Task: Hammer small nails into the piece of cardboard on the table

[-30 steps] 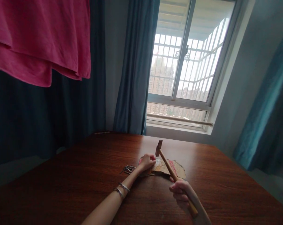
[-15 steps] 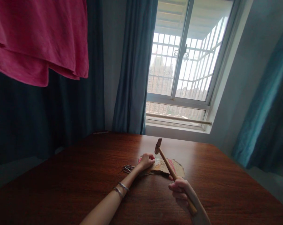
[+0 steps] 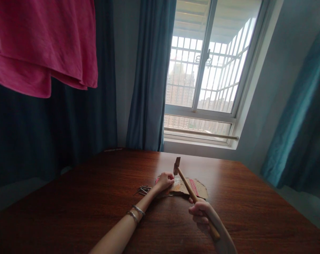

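My right hand (image 3: 201, 213) is wrapped round the wooden handle of a hammer (image 3: 188, 185). The hammer's head is up in front, right beside the fingertips of my left hand (image 3: 166, 180). Those fingers are pinched on a thin nail, mostly hidden now behind the hammer head and fingers. Beneath them lies a piece of cardboard (image 3: 201, 191) with pink and orange markings and many small dark spots, its near edge torn. Loose nails (image 3: 142, 190) form a small heap just left of the cardboard, near my left wrist.
A brown wooden table (image 3: 83, 208) bears all of this. Behind it are a barred window (image 3: 186, 81), a rod (image 3: 202, 133) along the sill and blue curtains (image 3: 149, 77). A pink cloth (image 3: 48, 46) hangs at upper left.
The hammer head has come down slightly and to the left, close against the nail at my left fingertips. My left hand keeps its place on the cardboard. The view has shifted a little.
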Motion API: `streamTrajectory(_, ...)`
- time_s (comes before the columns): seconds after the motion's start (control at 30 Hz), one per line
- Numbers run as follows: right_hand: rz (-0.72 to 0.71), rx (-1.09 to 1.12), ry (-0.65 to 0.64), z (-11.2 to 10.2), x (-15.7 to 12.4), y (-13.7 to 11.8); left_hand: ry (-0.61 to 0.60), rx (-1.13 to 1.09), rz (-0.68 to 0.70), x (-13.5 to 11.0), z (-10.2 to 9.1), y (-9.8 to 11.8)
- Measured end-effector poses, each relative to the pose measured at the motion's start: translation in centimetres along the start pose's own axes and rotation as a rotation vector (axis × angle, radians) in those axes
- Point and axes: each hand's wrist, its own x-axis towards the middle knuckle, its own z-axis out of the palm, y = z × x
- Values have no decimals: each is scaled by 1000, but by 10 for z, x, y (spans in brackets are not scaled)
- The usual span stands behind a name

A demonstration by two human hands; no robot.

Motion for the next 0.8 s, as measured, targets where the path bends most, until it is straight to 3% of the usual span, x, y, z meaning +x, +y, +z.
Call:
streamTrajectory(0.27, -82, 47, -45, 0, 3, 5, -12, -34, 1, -1, 0, 0)
streamTrajectory(0.5, -146, 244, -188, -1, 13, 12, -38, -55, 14, -1, -3, 3)
streamTrajectory(0.67, -80, 216, -46, -14, 21, 12, -73, -40, 8, 0, -9, 6)
streamTrajectory(0.8, -78, 20, 149, -23, 26, 9, -140, -60, 1, 3, -11, 2)
